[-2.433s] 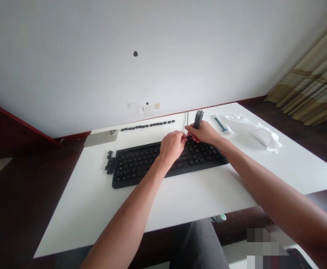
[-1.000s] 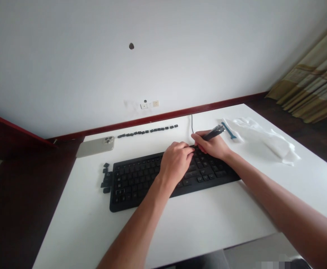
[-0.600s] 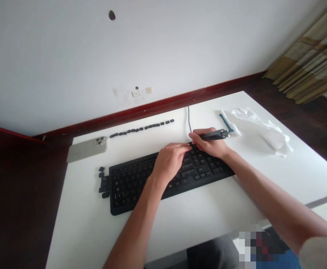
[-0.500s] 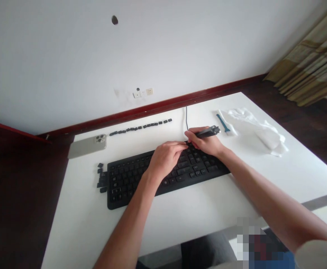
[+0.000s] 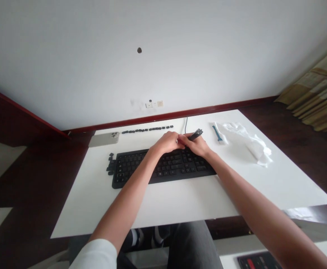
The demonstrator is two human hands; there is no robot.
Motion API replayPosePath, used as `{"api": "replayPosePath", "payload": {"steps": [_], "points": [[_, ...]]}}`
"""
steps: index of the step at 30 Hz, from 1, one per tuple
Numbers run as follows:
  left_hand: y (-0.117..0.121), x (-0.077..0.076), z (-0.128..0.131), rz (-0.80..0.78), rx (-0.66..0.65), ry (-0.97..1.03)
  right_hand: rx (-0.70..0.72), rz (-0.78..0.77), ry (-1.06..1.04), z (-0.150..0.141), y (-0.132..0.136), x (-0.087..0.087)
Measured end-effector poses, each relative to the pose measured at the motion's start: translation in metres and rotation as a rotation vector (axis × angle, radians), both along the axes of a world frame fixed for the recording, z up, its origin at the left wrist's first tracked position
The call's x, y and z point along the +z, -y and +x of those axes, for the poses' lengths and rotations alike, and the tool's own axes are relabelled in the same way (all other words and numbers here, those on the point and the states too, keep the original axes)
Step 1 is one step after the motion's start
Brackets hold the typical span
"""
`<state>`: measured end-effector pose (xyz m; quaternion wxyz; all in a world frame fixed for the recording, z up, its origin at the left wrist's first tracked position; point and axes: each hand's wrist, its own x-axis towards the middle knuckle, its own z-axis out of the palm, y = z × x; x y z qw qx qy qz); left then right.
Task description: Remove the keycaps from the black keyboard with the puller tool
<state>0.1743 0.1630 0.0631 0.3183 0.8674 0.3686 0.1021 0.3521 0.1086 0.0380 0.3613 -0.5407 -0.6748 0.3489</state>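
A black keyboard (image 5: 163, 170) lies on the white table under both hands. My right hand (image 5: 198, 145) is closed around a black hand tool (image 5: 196, 134). Its upper end points up and right; its lower end is hidden in my fingers, so its exact kind is unclear. My left hand (image 5: 167, 142) is closed beside it above the keyboard's back edge, its fingertips meeting my right fingers. Whatever those left fingertips hold, if anything, is too small to make out. Loose black keycaps (image 5: 146, 130) form a row behind the keyboard, and several more keycaps (image 5: 111, 164) lie by its left end.
A phone (image 5: 104, 139) rests face down at the table's back left. A teal-handled brush (image 5: 217, 133) and a crumpled white cloth (image 5: 247, 138) lie on the right. The keyboard's cable (image 5: 186, 125) runs off the back edge of the white table (image 5: 174, 201).
My view has tilted up, so the table sits lower and appears smaller. My hands have come together until their fingers touch, and the black tool leans more steeply upward.
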Motion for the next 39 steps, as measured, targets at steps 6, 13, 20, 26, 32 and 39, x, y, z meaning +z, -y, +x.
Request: {"api": "replayPosePath", "payload": {"steps": [6,13,20,26,32,39], "points": [[-0.007,0.005,0.006,-0.015,-0.042,-0.06,0.012,-0.024,-0.044,0.0,0.0,-0.001],[-0.004,0.012,0.003,-0.028,-0.095,-0.107,0.016,-0.035,-0.09,0.001,-0.001,-0.008],[0.002,0.012,0.002,0.025,-0.077,-0.111,0.044,-0.011,-0.059,0.001,0.003,-0.005],[0.006,0.008,0.003,0.092,-0.087,-0.083,0.045,-0.011,-0.069,0.002,0.002,-0.008],[0.006,0.008,0.005,0.116,-0.072,-0.112,0.067,0.01,-0.063,0.003,0.001,-0.008],[0.006,0.006,0.005,0.114,-0.075,-0.123,0.072,0.008,-0.073,0.004,0.001,-0.007]]}}
